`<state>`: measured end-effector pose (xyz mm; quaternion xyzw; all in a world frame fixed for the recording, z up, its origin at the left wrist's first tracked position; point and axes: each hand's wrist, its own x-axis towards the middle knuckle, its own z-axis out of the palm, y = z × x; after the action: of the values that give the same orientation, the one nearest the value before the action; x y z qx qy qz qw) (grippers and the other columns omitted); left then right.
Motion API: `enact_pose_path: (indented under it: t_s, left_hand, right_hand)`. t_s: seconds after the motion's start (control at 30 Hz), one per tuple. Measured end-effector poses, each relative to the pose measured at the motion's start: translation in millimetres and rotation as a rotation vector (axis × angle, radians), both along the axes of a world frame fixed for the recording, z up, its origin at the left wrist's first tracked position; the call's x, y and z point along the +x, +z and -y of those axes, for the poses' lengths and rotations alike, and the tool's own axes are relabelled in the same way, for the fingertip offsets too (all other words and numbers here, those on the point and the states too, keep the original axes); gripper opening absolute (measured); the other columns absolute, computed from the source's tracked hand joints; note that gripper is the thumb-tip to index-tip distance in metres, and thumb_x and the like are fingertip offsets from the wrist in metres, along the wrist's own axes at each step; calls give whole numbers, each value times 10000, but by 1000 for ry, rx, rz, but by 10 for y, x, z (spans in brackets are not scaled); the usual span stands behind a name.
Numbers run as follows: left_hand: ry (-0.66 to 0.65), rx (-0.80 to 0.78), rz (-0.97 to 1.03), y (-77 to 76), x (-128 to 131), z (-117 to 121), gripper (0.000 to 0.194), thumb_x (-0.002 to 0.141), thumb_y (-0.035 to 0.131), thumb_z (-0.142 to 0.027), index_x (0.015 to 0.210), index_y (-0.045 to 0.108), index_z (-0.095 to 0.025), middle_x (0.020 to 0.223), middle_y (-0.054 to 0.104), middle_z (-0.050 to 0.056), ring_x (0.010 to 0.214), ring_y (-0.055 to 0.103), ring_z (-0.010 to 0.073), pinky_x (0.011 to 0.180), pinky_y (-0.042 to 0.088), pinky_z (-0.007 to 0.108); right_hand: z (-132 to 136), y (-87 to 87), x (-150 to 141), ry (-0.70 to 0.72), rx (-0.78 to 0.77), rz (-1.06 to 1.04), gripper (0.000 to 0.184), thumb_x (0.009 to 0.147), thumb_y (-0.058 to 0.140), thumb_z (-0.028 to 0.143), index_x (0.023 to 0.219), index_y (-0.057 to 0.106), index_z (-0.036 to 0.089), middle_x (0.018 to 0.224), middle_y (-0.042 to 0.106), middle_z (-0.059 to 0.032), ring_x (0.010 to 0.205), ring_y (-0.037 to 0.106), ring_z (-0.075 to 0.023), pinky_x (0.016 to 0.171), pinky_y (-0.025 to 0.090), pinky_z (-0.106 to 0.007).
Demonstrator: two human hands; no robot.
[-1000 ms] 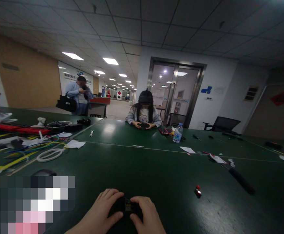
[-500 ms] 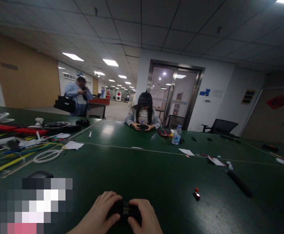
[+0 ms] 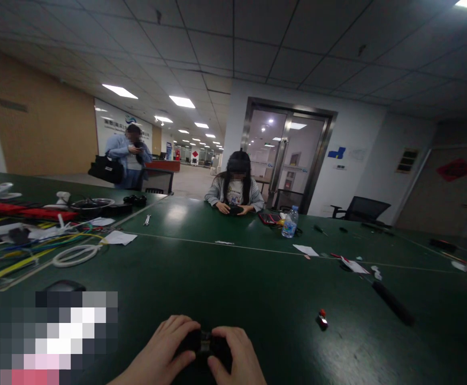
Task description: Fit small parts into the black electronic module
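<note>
My left hand [image 3: 168, 348] and my right hand [image 3: 239, 354] are closed on opposite sides of a small black object [image 3: 205, 342], low in the middle of the view. Fingertips lie along its upper edge, while both thumbs press from the near side. A narrow middle part shows between the hands; the ends are covered by my fingers, and I cannot make out its kind. Both hands are just over the green table [image 3: 257, 283]. To their right lies a small red and dark piece [image 3: 322, 320], touched by neither hand.
Across the table a person [image 3: 235, 192] sits holding a dark object; another person [image 3: 128, 158] stands behind. A water bottle [image 3: 290, 222] stands upright at the far side. Wires and tools surround a white cable coil [image 3: 76, 256] at left. A black rod [image 3: 393, 303] lies at right.
My hands stay in nearly the same place with the same grip on the black object. The seated person's dark object has tilted slightly.
</note>
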<state>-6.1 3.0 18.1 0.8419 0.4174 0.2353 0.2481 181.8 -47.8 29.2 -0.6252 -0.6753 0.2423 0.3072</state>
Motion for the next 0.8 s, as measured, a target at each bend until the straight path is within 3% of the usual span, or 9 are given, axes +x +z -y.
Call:
enact_pose_path:
  t_s: [0.37,0.8]
  left_hand:
    - [-42,7,34,-120,-71,-55,418,786,559,-267,1200,506,-294,1178,552,46,1078,474,260,941,370,412]
    - [-17,-36,8,30,-22,-5,362,738,582,-206,1092,565,-281,1120,579,33,1043,491,249,916,374,381]
  right_hand:
    - [10,87,-1,0,-84,21,400,678,553,127,1060,583,239,1099,585,-45,1049,523,-226,892,397,-325]
    - [15,92,18,21,-109,17,378,702,550,167,1069,578,251,1105,583,-35,1062,519,-231,900,397,-339]
